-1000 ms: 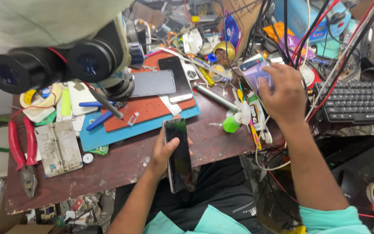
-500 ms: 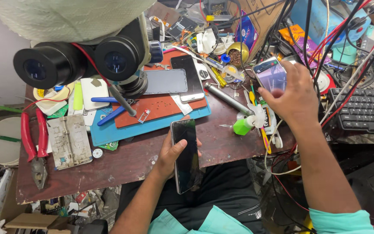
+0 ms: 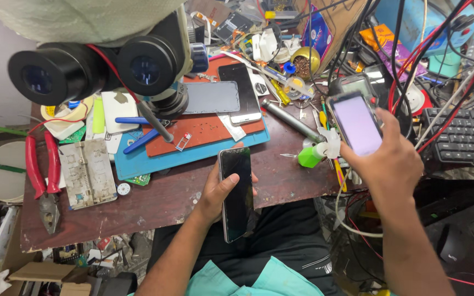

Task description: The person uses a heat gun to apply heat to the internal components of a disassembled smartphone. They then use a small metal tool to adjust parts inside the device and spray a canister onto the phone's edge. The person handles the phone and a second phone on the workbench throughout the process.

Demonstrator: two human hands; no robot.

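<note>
1. I see my left hand [image 3: 215, 194] clasping a dark phone [image 3: 237, 192] overhanging the bench's [image 3: 154, 203] near edge
2. My right hand [image 3: 393, 164] grips a lit phone [image 3: 356, 123] above tangled cables [image 3: 412, 49], little free room there

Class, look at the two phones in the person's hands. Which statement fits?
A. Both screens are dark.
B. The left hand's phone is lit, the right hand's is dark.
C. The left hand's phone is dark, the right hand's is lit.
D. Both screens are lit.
C: the left hand holds a dark-screened phone, while the right hand holds a lit phone glowing pale violet.
</note>
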